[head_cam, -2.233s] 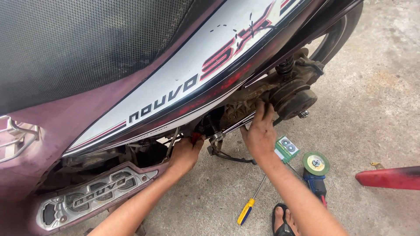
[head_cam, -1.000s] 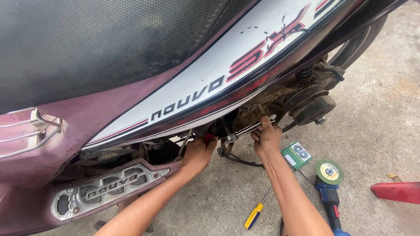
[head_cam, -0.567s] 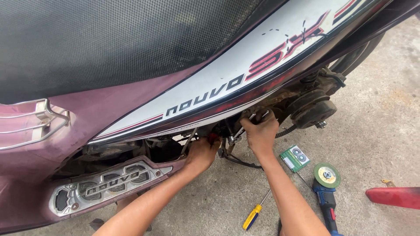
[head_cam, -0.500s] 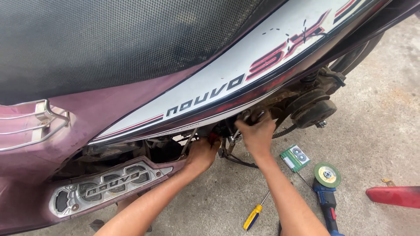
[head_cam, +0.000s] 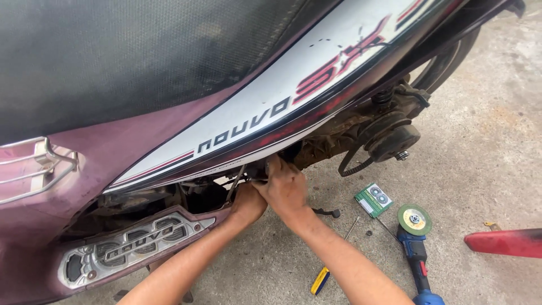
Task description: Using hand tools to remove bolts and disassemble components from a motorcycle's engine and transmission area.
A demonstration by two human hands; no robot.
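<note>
1. Scooter (head_cam: 169,147): maroon body with a white side panel, fills most of the view. Black seat (head_cam: 141,51) across the top. Side cover is off below the panel, frame and engine parts exposed.
2. Concrete floor (head_cam: 485,147): grey, stained, under and to the right of the scooter.
3. Rear wheel (head_cam: 446,56): upper right, partly hidden behind the panel.
4. Footrest plate (head_cam: 130,248): silver, slotted, lower left on the scooter.
5. Engine end (head_cam: 389,135): dark round housing with a bolt at its centre, just right of the hands; a ribbed hose loops below it.
6. Red part (head_cam: 502,242): long, lies on the floor at the right edge.
7. Left hand (head_cam: 248,203): reaches up into the gap under the panel, beside a thin metal rod (head_cam: 234,183). Fingers hidden in the gap; cannot tell whether it grips anything.
8. Right hand (head_cam: 285,186): just right of the left, touching it, fingers curled and pressed into the same gap. What it holds, if anything, is out of sight.
9. Grinder (head_cam: 415,240): blue body, green disc, on the floor right of the right forearm.
10. Disc pack (head_cam: 374,199): small green and white card, near the grinder.
11. Screwdriver (head_cam: 330,262): yellow and blue handle, on the floor under the right forearm.
</note>
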